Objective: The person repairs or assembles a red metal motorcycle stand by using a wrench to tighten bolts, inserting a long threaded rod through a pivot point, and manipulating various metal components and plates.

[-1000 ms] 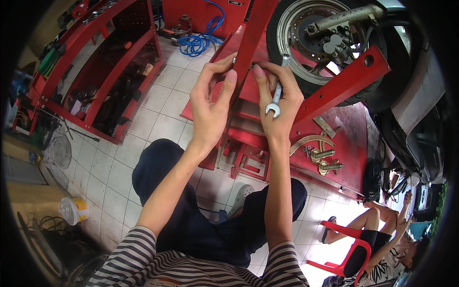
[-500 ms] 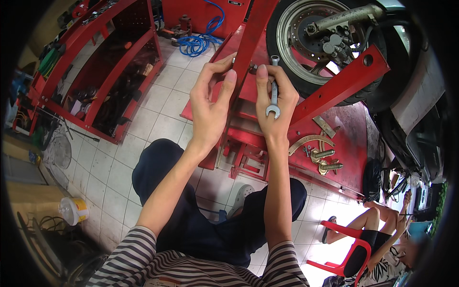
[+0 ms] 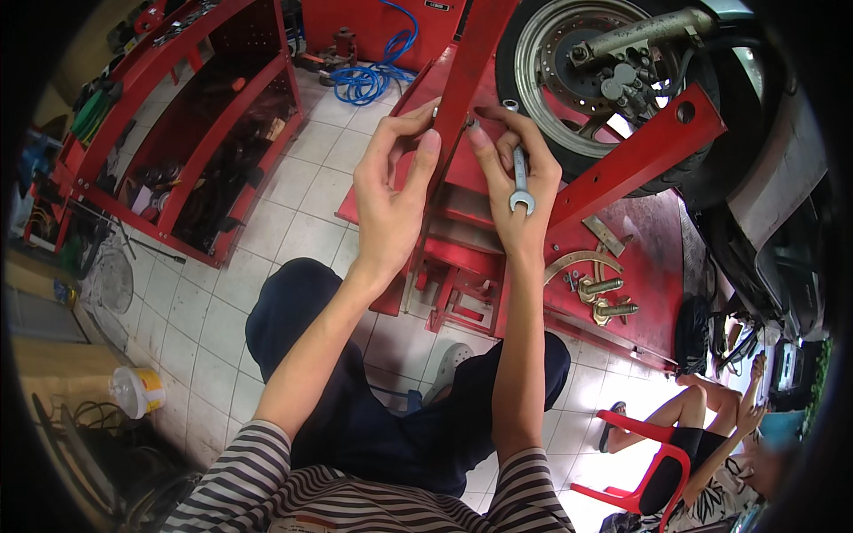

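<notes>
A red platform (image 3: pixel 653 298) spreads beneath the work, with a spoked wheel and its dark tyre (image 3: pixel 518 102) standing at its far side. A red slanted beam (image 3: pixel 635 162) crosses in front of the tyre, and a red upright bar (image 3: pixel 453 107) rises between the two hands. The left hand (image 3: pixel 388 200) is curled at the bar's left side, a gap between thumb and fingers, its thumb tip close against the edge; what its fingertips grip I cannot tell. The right hand (image 3: pixel 502 195) is curled on the other side, thumb and index tips narrowly apart, with a wrench (image 3: pixel 520 167) held within it. The wrench's shaft passes behind the index finger, its ring end showing beyond that finger near the tyre and its forked end over the base of the thumb. Two brass-coloured threaded pieces (image 3: pixel 613 311) lie on the platform, right of the right wrist. Smallest, a dark bolt end (image 3: pixel 472 121) sits at the bar's right side, just beside the right thumb and index tips; contact is unclear.
</notes>
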The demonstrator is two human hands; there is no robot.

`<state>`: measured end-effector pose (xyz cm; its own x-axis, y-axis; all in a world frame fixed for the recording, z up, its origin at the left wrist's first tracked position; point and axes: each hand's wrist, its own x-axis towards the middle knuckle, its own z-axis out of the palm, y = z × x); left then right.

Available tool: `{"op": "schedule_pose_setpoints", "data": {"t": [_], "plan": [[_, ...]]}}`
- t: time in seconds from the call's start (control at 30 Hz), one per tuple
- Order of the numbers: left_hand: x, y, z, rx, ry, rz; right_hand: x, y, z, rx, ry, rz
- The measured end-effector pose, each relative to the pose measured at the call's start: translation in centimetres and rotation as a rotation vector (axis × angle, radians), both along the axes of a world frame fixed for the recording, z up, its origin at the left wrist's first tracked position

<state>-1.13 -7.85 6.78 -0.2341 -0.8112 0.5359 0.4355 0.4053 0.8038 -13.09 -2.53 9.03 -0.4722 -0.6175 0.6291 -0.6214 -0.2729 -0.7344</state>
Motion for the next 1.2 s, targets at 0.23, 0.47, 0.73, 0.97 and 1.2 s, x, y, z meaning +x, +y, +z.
{"op": "schedule_pose_setpoints", "data": {"t": [0.23,0.47,0.73,0.97,1.2], "plan": [[-0.02,0.08,0.0,0.016,0.006,-0.003,0.32,-0.48,-0.28,0.015,-0.104,-0.03],[0.08,0.06,0.06,-0.001,-0.003,-0.001,-0.1,-0.27,-0.19,-0.032,0.031,-0.038],[0.01,-0.11,-0.17,0.002,0.004,-0.007,-0.14,-0.2,-0.37,-0.031,0.01,0.015],[-0.05,-0.15,-0.31,0.004,0.003,-0.001,-0.03,-0.42,-0.29,0.014,-0.043,-0.037],[0.06,-0.13,-0.25,0.007,-0.025,0.007,-0.52,-0.16,0.15,0.011,0.007,0.017]]}}
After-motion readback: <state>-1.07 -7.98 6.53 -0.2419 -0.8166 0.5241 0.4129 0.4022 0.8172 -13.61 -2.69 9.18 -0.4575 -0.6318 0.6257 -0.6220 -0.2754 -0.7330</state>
